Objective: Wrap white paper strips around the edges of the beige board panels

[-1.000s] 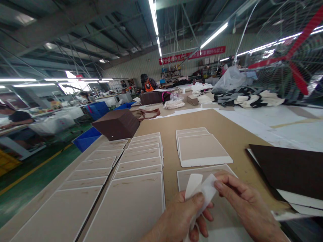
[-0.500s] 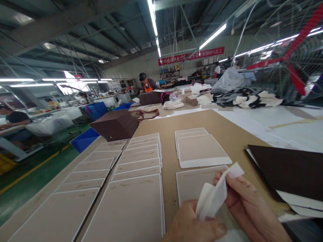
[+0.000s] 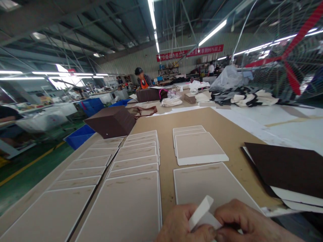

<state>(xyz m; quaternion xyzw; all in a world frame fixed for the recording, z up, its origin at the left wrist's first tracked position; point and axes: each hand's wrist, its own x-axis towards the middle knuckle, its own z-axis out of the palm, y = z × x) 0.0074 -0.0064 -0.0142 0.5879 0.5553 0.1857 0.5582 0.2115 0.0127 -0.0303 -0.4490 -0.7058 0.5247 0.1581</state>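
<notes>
Low in the view, a folded white strip (image 3: 202, 212) of thin, flexible material is pinched between my two hands. My left hand (image 3: 183, 225) grips it with the thumb on top. From the other side, my right hand (image 3: 243, 220) closes its fingers on the strip close to the left thumb. Both hands lie over the lower edge of a beige panel (image 3: 202, 183) with a white border. Behind that panel, a small overlapping stack of similar panels (image 3: 199, 144) shows a wider white band along its near edge.
Two overlapping rows of beige panels (image 3: 131, 198) cover the table's left side. A dark brown stack (image 3: 111, 122) stands behind them. Dark brown sheets (image 3: 285, 168) lie at right. A large fan (image 3: 285, 57) stands at far right; a person in an orange apron (image 3: 143, 82) is farther back.
Both hands have come down and closer together. The strip, held up and spread between them before, is now more folded and lower. More of the beige panel shows.
</notes>
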